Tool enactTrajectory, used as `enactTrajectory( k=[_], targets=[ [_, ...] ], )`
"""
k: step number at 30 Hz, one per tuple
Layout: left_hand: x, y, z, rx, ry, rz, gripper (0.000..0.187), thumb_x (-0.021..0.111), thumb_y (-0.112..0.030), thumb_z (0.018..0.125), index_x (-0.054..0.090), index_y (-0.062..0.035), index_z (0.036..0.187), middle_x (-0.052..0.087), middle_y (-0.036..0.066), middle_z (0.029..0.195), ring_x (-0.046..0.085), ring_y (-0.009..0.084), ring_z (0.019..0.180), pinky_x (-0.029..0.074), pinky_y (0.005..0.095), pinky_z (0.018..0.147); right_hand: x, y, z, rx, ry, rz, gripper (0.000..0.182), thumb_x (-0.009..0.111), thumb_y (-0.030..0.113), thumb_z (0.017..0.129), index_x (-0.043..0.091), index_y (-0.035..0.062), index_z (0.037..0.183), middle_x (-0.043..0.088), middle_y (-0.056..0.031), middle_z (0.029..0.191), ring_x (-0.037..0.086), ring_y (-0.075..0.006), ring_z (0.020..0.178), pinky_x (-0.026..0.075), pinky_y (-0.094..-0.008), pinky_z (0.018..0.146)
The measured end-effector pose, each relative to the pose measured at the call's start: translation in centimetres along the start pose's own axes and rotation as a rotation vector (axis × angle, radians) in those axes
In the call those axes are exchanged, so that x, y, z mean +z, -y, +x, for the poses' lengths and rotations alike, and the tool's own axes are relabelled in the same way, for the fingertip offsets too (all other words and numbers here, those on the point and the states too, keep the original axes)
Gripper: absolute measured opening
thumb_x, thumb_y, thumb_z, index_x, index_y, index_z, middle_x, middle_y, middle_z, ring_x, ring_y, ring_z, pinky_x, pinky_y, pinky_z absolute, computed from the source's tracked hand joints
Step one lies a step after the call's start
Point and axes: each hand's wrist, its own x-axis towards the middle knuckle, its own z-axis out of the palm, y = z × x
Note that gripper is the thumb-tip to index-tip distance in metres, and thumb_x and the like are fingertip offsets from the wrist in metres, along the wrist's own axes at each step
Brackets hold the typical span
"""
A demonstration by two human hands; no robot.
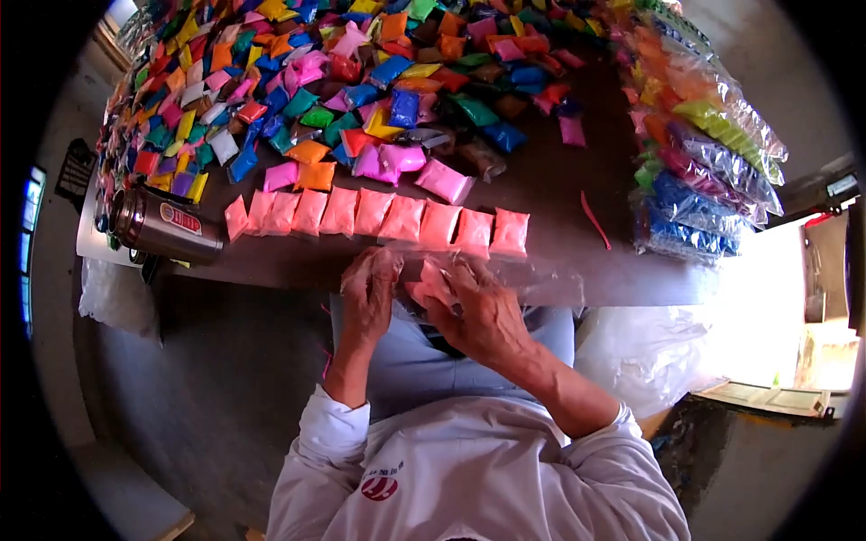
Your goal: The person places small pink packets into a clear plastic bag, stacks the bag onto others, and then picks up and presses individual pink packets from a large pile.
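My left hand (368, 287) is closed at the table's front edge, its fingers on the crumpled mouth of a clear plastic bag (550, 281). The bag stretches away to the right, under and past my other hand. My right hand (483, 311) is curled around a salmon-pink packet (433, 285), which lies against the bag; whether it is inside cannot be made out. Just beyond both hands runs a row of several similar pink packets (372, 213), laid side by side and partly overlapping.
A large heap of multicoloured packets (316, 117) covers the back and left of the table. Filled clear bags (704, 189) are stacked at the right. A steel flask (171, 225) lies at the left edge. A thin red strip (595, 221) rests right of the row.
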Motion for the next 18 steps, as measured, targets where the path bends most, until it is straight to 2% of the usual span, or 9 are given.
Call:
enactTrajectory(
  k=[1,5,8,10,13,18],
  targets=[
    [0.0,0.0,0.0,0.049,-0.021,0.013,0.038,0.043,-0.030,0.100,0.059,0.0020,0.086,0.058,0.014,0.079,0.056,0.0276,0.070,0.044,0.0346,0.065,0.4,-0.1,-0.1,-0.008,-0.058,-0.030,0.032,0.071,0.014,0.079,0.058,0.0022,0.106,0.058,-0.0130,0.088,0.060,-0.0312,0.078,0.050,-0.0407,0.056],
    [-0.1,0.3,0.0,0.060,0.002,0.002,0.036,0.045,-0.028,0.099,0.060,0.0026,0.088,0.060,0.016,0.082,0.058,0.0286,0.073,0.046,0.0358,0.067,1.9,-0.2,0.5,-0.086,-0.134,-0.075,0.029,0.071,0.015,0.079,0.058,0.0029,0.101,0.057,-0.0129,0.087,0.061,-0.0321,0.077,0.050,-0.0424,0.053],
    [0.3,-0.2,0.0,0.029,-0.075,0.022,0.031,0.052,-0.026,0.097,0.061,0.0024,0.090,0.061,0.015,0.084,0.059,0.0270,0.074,0.047,0.0365,0.068,3.0,-0.2,0.6,-0.078,-0.157,-0.067,0.025,0.071,0.014,0.077,0.056,0.0036,0.094,0.055,-0.0120,0.083,0.061,-0.0313,0.074,0.049,-0.0420,0.052],
    [0.4,0.2,-0.6,-0.130,-0.162,-0.044,0.027,0.056,-0.024,0.095,0.063,0.0021,0.089,0.063,0.013,0.085,0.061,0.0251,0.077,0.048,0.0356,0.069,2.8,0.2,0.6,0.047,-0.088,-0.031,0.026,0.072,0.014,0.075,0.055,0.0034,0.092,0.054,-0.0109,0.083,0.061,-0.0288,0.074,0.051,-0.0393,0.053],
    [0.5,0.4,-0.4,-0.094,-0.144,-0.138,0.029,0.060,-0.026,0.093,0.064,0.0018,0.089,0.065,0.012,0.085,0.062,0.0217,0.076,0.048,0.0336,0.070,2.8,0.1,0.9,0.007,-0.123,-0.056,0.026,0.072,0.013,0.074,0.056,0.0036,0.092,0.055,-0.0107,0.085,0.061,-0.0285,0.074,0.052,-0.0372,0.054],
    [0.2,0.0,-0.2,-0.092,-0.084,-0.158,0.034,0.060,-0.031,0.093,0.064,0.0027,0.091,0.065,0.013,0.085,0.062,0.0202,0.076,0.049,0.0324,0.069,3.3,-0.1,0.8,-0.020,-0.177,-0.078,0.023,0.070,0.014,0.075,0.056,0.0040,0.090,0.055,-0.0105,0.085,0.061,-0.0285,0.073,0.051,-0.0364,0.053]
  ],
)
